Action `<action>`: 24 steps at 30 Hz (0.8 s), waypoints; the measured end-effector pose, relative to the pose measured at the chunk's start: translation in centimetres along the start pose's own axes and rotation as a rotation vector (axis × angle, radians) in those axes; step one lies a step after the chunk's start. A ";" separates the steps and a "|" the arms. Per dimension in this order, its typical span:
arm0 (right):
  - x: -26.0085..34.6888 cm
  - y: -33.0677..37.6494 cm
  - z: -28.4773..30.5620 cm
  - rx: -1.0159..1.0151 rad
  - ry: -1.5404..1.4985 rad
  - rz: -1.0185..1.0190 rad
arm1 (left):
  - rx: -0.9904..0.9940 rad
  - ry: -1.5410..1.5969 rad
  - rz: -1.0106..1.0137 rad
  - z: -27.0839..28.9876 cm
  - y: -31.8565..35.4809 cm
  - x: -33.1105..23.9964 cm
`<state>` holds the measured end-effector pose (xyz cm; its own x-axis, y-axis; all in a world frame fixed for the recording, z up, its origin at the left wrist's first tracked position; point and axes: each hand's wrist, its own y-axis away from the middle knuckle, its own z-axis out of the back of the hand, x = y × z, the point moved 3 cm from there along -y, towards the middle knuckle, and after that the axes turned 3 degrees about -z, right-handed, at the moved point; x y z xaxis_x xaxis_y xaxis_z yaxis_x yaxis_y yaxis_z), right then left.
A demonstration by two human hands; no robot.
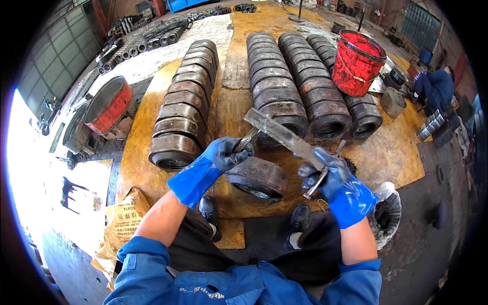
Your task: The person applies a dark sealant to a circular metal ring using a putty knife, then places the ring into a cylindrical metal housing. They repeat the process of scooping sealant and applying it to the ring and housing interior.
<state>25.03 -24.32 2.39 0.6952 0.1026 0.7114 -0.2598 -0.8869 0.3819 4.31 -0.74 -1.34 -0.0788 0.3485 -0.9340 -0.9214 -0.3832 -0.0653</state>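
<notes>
The left hand in a blue rubber glove has its grip closed on the low end of a flat grey metal bar, whose long axis slants up-left to down-right over the dark steel ring on the desk; the right hand closes on a thin metal rod under the bar's far end.

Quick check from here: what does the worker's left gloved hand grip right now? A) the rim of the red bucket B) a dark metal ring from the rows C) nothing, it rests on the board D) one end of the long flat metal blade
D: the left hand in its blue rubber glove is closed around the handle end of the long flat metal blade, whose other end reaches the blue-gloved right hand, which also holds a thin metal rod.
</notes>
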 end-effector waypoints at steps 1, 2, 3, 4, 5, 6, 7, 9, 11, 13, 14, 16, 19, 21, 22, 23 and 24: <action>0.3 0.1 -0.2 0.055 -0.111 -0.037 | -0.015 -0.002 -0.002 0.1 0.2 -0.6; 1.4 1.2 0.1 -0.153 0.072 0.058 | -0.030 -0.003 -0.003 0.3 0.3 -0.9; 1.9 1.3 1.5 -0.108 0.006 0.044 | -0.052 -0.016 -0.008 0.5 0.3 -0.9; 2.6 1.7 2.0 -0.069 -0.007 0.069 | -0.079 -0.032 -0.008 1.0 0.6 -0.7; 3.3 2.2 2.1 -0.029 -0.021 0.095 | -0.106 -0.048 -0.007 1.5 0.9 -0.7; 4.0 3.0 2.6 -0.039 0.060 0.108 | -0.114 -0.027 -0.033 1.6 0.8 -0.9; 4.3 3.5 3.2 -0.048 0.135 0.117 | -0.120 -0.010 -0.053 1.7 0.8 -0.9; 4.3 3.8 3.6 -0.118 0.200 0.061 | -0.139 0.071 -0.071 1.7 0.8 -1.3; 3.6 3.5 3.0 -0.204 0.268 0.057 | -0.161 0.199 -0.067 1.1 0.9 -1.9; 2.7 2.6 2.6 -0.209 0.253 0.037 | -0.146 0.299 -0.052 0.3 0.5 -2.0; 2.2 1.6 3.0 -0.201 0.201 0.041 | -0.134 0.349 -0.045 -0.2 0.2 -2.0; 1.4 0.0 2.7 -0.149 0.105 0.062 | -0.057 0.490 0.025 -0.6 0.1 -2.0; 1.1 -1.0 2.3 0.002 0.023 0.122 | -0.051 0.650 0.177 -1.5 -0.7 -0.9; 0.7 -1.1 1.6 0.051 0.051 0.210 | -0.045 0.368 0.063 -2.2 -0.4 -1.1; 0.4 -1.1 1.2 0.096 0.043 0.227 | -0.039 0.354 0.058 -2.1 -0.1 -0.8; 0.2 -1.2 1.0 0.140 0.036 0.243 | -0.033 0.340 0.053 -1.8 -0.1 0.0; -0.2 -1.6 0.7 0.174 0.036 0.246 | -0.037 0.327 0.051 -1.6 -0.1 0.3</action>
<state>25.75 -23.26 1.20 0.6007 -0.1115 0.7917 -0.2965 -0.9507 0.0912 4.99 -2.00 -2.20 0.0074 0.0374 -0.9993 -0.9043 -0.4264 -0.0227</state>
